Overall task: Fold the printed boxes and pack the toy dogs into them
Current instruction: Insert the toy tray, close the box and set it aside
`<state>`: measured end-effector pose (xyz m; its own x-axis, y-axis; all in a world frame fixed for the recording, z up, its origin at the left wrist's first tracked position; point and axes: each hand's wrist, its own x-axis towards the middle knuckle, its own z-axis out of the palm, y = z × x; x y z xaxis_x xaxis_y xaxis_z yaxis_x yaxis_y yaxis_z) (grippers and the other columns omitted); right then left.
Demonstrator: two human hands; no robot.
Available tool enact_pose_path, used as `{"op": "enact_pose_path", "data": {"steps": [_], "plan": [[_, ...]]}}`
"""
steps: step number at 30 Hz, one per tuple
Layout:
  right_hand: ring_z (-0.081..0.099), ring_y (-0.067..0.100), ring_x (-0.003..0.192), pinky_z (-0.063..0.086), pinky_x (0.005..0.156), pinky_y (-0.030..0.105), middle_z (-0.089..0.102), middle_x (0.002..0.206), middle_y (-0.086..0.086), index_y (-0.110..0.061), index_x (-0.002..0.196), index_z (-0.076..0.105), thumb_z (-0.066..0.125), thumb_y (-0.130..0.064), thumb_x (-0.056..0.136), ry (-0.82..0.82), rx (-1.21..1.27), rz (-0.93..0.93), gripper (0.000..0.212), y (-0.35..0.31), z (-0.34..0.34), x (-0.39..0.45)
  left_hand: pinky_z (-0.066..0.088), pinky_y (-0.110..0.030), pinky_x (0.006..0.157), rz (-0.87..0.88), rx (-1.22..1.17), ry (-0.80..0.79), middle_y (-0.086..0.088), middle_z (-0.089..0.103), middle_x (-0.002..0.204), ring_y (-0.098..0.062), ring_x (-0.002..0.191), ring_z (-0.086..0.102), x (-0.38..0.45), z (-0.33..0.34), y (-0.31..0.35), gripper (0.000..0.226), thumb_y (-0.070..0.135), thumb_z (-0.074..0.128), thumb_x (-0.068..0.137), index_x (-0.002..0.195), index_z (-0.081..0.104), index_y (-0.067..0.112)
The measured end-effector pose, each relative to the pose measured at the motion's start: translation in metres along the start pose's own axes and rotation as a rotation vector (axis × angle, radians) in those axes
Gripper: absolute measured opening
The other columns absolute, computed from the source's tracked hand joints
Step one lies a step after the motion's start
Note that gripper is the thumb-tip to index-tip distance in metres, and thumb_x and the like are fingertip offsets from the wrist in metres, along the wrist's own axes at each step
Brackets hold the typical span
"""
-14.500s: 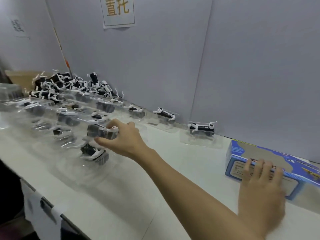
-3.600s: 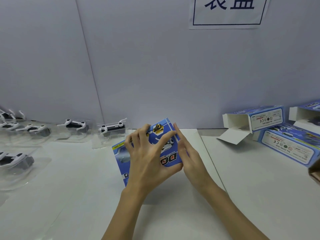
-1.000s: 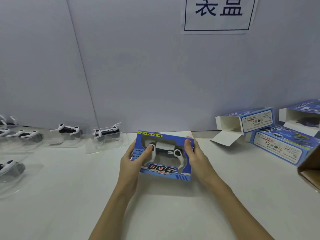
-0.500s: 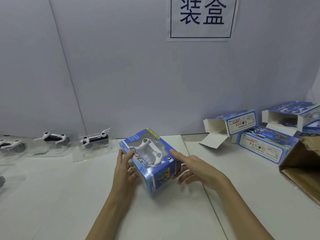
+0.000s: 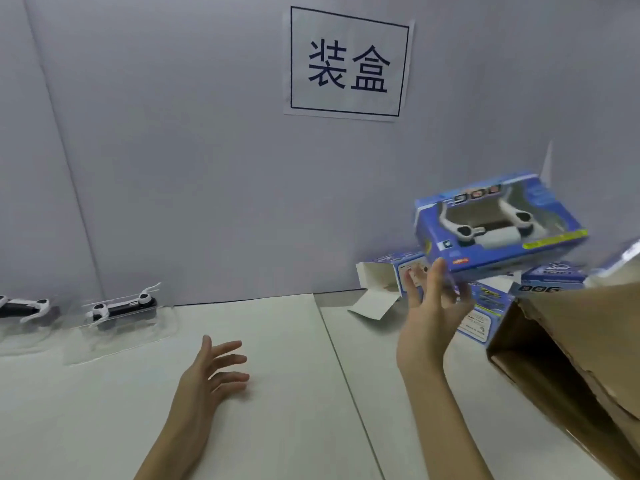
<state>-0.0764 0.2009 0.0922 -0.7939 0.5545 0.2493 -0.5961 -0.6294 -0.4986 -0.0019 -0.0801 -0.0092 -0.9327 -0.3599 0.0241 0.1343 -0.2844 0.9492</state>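
A white matte table (image 5: 277,410) with a seam down its middle meets a grey panel wall (image 5: 173,168) bearing a paper sign (image 5: 348,64). At 3 o'clock the right hand (image 5: 427,317), fingers spread, props a glossy blue windowed box (image 5: 498,230) from below, tilted in the air, a toy dog showing inside. The left hand (image 5: 211,372) rests at 6 o'clock, fingers loosely spread. Dogs in clear trays (image 5: 121,306) lie at 9 o'clock; a brown carton (image 5: 571,358) gapes at 4 o'clock.

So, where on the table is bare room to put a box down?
Bare table lies between the left hand and the right forearm. Crowded: boxes and carton on the right, toy dogs far left.
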Motion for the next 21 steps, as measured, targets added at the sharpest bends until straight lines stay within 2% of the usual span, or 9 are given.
{"op": "enact_pose_path", "data": {"steps": [2,3,6,8,10,13,15,18,21], "plan": [[0.073,0.007,0.105,0.062,0.081,0.027,0.054,0.14,0.001,-0.014,0.149,0.037,0.081,-0.035,0.086,0.024,-0.186,-0.06,0.079,0.0,-0.004,0.004,0.054,-0.046,0.081,0.004,0.02,-0.011,-0.021,0.073,0.103,-0.032,0.077,0.068,0.0,0.002,0.0,0.064,0.059,0.046,0.097,0.115,0.075,0.004],[0.072,0.004,0.103,0.062,0.08,0.028,0.054,0.141,0.0,-0.015,0.148,0.043,0.078,-0.028,0.092,0.023,-0.331,-0.051,0.067,0.004,-0.007,0.004,0.053,-0.045,0.08,0.006,0.03,-0.015,-0.02,0.073,0.101,-0.032,0.077,0.067,-0.001,0.002,0.0,0.064,0.058,0.046,0.098,0.113,0.075,0.004],[0.066,0.022,0.109,0.057,0.089,0.037,0.061,0.128,0.006,-0.02,0.116,0.072,0.062,-0.011,0.099,-0.078,-0.909,-0.031,0.023,0.024,-0.021,0.004,0.052,-0.042,0.078,0.011,0.053,-0.018,-0.018,0.074,0.097,-0.032,0.077,0.066,-0.002,0.003,0.001,0.062,0.057,0.045,0.101,0.112,0.076,0.004],[0.061,0.032,0.111,0.052,0.088,0.034,0.056,0.131,0.014,-0.018,0.114,0.073,0.059,-0.011,0.099,-0.243,-1.221,0.06,0.022,0.042,-0.033,0.0,0.052,-0.041,0.077,0.011,0.061,-0.019,-0.019,0.074,0.096,-0.032,0.077,0.065,-0.003,0.003,0.001,0.061,0.055,0.045,0.102,0.111,0.076,0.004],[0.054,0.038,0.123,0.047,0.095,0.033,0.044,0.143,0.018,-0.015,0.136,0.063,0.059,-0.018,0.101,-0.362,-1.42,0.211,0.036,0.056,-0.043,-0.004,0.051,-0.041,0.077,0.012,0.064,-0.023,-0.019,0.073,0.095,-0.032,0.076,0.064,-0.004,0.003,0.001,0.061,0.055,0.045,0.102,0.111,0.076,0.004],[0.042,0.035,0.141,0.038,0.115,0.039,0.032,0.158,0.017,-0.012,0.158,0.039,0.054,-0.015,0.104,-0.484,-1.403,0.307,0.056,0.071,-0.059,0.0,0.051,-0.041,0.075,0.002,0.058,-0.033,-0.019,0.073,0.094,-0.029,0.073,0.064,-0.002,0.002,0.0,0.06,0.055,0.046,0.102,0.109,0.077,0.004],[0.04,0.032,0.145,0.035,0.118,0.037,0.032,0.164,0.013,-0.009,0.161,0.03,0.048,-0.006,0.105,-0.507,-1.375,0.311,0.059,0.077,-0.066,0.004,0.05,-0.04,0.073,-0.004,0.055,-0.043,-0.018,0.073,0.094,-0.028,0.072,0.065,-0.002,0.001,-0.001,0.06,0.056,0.047,0.101,0.107,0.079,0.006],[0.048,0.031,0.141,0.04,0.112,0.031,0.047,0.157,0.011,-0.008,0.157,0.04,0.043,0.003,0.103,-0.418,-1.318,0.262,0.055,0.082,-0.072,0.009,0.05,-0.039,0.072,-0.003,0.058,-0.047,-0.018,0.073,0.093,-0.027,0.07,0.065,0.0,0.001,-0.002,0.056,0.055,0.049,0.1,0.103,0.081,0.009],[0.062,0.031,0.123,0.041,0.095,0.018,0.067,0.134,0.014,-0.004,0.137,0.062,0.051,0.009,0.099,-0.382,-1.297,-0.005,0.042,0.077,-0.065,0.004,0.051,-0.04,0.072,0.01,0.079,-0.032,-0.017,0.073,0.092,-0.027,0.07,0.065,0.001,0.002,-0.003,0.046,0.049,0.057,0.098,0.099,0.082,0.01]]}}
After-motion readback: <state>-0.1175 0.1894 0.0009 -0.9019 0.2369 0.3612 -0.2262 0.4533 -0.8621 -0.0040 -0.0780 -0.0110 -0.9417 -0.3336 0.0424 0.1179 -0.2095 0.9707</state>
